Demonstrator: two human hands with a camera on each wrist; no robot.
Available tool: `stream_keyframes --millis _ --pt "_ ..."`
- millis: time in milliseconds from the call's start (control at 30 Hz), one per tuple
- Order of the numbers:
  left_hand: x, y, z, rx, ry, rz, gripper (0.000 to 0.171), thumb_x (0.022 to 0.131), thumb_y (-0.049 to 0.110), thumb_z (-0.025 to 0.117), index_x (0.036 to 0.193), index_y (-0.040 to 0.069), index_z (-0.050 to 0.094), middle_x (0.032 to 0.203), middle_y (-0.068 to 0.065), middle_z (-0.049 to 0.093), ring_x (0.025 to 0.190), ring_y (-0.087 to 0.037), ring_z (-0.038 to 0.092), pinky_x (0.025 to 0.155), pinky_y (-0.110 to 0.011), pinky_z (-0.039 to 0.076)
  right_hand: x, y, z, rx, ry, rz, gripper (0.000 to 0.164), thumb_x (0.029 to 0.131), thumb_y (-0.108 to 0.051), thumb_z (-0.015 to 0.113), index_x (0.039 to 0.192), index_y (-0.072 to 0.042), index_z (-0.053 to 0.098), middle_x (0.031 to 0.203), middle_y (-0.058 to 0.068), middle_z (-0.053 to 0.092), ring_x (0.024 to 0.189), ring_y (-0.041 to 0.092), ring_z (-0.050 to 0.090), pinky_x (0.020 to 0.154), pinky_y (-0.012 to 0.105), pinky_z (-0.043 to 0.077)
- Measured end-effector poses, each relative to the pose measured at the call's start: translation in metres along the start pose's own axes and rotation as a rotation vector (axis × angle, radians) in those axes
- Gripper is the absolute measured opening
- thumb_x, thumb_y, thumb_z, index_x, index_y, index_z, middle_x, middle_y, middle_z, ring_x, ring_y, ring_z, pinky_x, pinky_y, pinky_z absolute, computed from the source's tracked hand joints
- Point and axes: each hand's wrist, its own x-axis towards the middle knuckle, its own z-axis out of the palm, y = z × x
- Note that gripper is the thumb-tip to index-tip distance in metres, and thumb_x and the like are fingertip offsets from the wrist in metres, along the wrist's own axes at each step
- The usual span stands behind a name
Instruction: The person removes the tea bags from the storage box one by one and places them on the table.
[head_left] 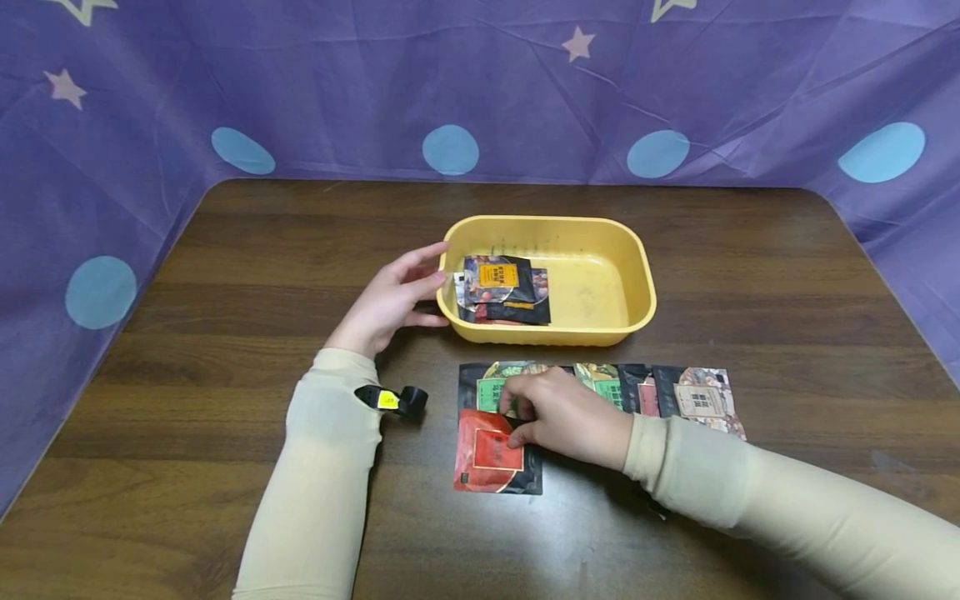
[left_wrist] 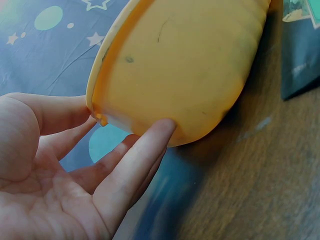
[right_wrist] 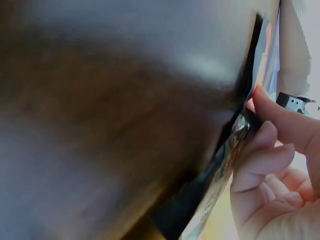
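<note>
Two cream sleeves (head_left: 322, 492) lie nearest me; my right hand (head_left: 573, 417) pinches one red packet (head_left: 480, 454) with curled fingers, at least four row packets (head_left: 633, 390) just beyond it. My left hand (head_left: 386, 304), fingers spread, touches one yellow tub (head_left: 555, 335) holding at least two stacked packets (head_left: 498, 279)

Before you, the yellow tub (head_left: 551, 336): smooth plastic, low sheen, marked inside. Red packet (head_left: 483, 479), near: thin, smooth printed film. Your sleeves (head_left: 322, 500): matt, soft-looking cloth. Your table (head_left: 217, 400): smooth wood-grain surface, glossy glare at near side. Far drape (head_left: 360, 83): creased cloth.
</note>
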Motion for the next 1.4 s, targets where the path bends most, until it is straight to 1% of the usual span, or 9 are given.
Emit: stream_keyframes --millis 167,300,433,600,800,967,1133,1267,1400 --pt "0.0 -0.001 0.0 0.004 -0.001 -0.004 0.052 0.104 0.015 0.05 0.153 0.023 0.038 0.145 -0.016 0.043 0.122 -0.036 0.056 0.075 -0.035 0.064 0.001 -0.001 0.001 -0.008 -0.002 0.006 0.028 0.071 -0.023 0.087 0.087 -0.015 0.065 0.063 -0.011 0.051 0.061 0.003 0.046 0.058 0.018 0.044" --pt "0.0 -0.001 0.0 0.005 -0.002 -0.006 0.052 0.104 0.016 0.05 0.153 0.024 0.038 0.145 -0.015 0.043 0.122 -0.036 0.056 0.074 -0.034 0.064 0.0 -0.001 0.001 -0.041 0.008 0.014 0.028 0.071 -0.024 0.087 0.087 -0.016 0.066 0.066 -0.009 0.05 0.065 0.006 0.045 0.06 0.021 0.043" --pt "0.0 -0.001 0.0 0.0 -0.005 -0.006 0.052 0.104 0.016 0.05 0.154 0.023 0.038 0.145 -0.016 0.043 0.121 -0.036 0.056 0.074 -0.034 0.064 -0.001 -0.001 0.002 -0.065 0.018 0.02 0.03 0.072 -0.025 0.088 0.09 -0.016 0.066 0.072 -0.006 0.051 0.068 0.008 0.046 0.061 0.021 0.043" --pt "0.001 -0.002 0.0 0.001 -0.004 -0.006 0.051 0.104 0.016 0.05 0.153 0.024 0.038 0.145 -0.015 0.043 0.121 -0.035 0.056 0.073 -0.034 0.064 -0.002 -0.002 -0.001 -0.078 0.016 0.05 0.03 0.072 -0.026 0.088 0.091 -0.017 0.067 0.081 -0.004 0.054 0.069 0.008 0.048 0.057 0.021 0.043" --pt "0.001 -0.001 -0.001 0.002 -0.004 -0.004 0.052 0.104 0.016 0.051 0.153 0.024 0.039 0.145 -0.016 0.042 0.121 -0.036 0.056 0.074 -0.034 0.064 0.002 -0.001 -0.008 -0.015 -0.019 0.102 0.029 0.073 -0.025 0.088 0.093 -0.017 0.069 0.081 -0.004 0.057 0.071 0.009 0.05 0.06 0.023 0.044" --pt "0.001 -0.001 -0.001 0.01 -0.001 -0.008 0.052 0.103 0.017 0.051 0.153 0.025 0.039 0.145 -0.016 0.042 0.121 -0.035 0.056 0.075 -0.034 0.064 0.006 -0.002 -0.021 0.075 -0.023 0.107 0.024 0.076 -0.025 0.087 0.091 -0.016 0.07 0.072 -0.006 0.058 0.066 0.007 0.052 0.059 0.023 0.045" --pt "0.002 0.0 -0.001 0.01 -0.001 0.003 0.052 0.104 0.016 0.051 0.153 0.023 0.038 0.144 -0.016 0.043 0.12 -0.035 0.057 0.074 -0.033 0.064 0.008 -0.005 -0.037 0.169 0.034 0.102 0.02 0.078 -0.021 0.085 0.088 -0.012 0.07 0.065 -0.006 0.056 0.058 0.006 0.05 0.054 0.023 0.044" --pt "0.002 -0.001 -0.001 0.006 -0.001 0.008 0.051 0.104 0.015 0.05 0.153 0.023 0.038 0.143 -0.016 0.043 0.119 -0.035 0.057 0.074 -0.033 0.064 0.013 -0.005 -0.05 0.179 0.114 0.107 0.018 0.079 -0.02 0.084 0.085 -0.012 0.069 0.064 -0.005 0.054 0.059 0.009 0.048 0.054 0.023 0.042" --pt "0.002 0.0 -0.001 0.0 -0.001 0.009 0.051 0.104 0.015 0.05 0.153 0.023 0.039 0.143 -0.016 0.043 0.119 -0.035 0.057 0.074 -0.034 0.064 0.02 -0.001 -0.06 0.167 0.201 0.127 0.017 0.08 -0.019 0.083 0.086 -0.012 0.07 0.067 -0.003 0.056 0.059 0.012 0.049 0.054 0.024 0.041"
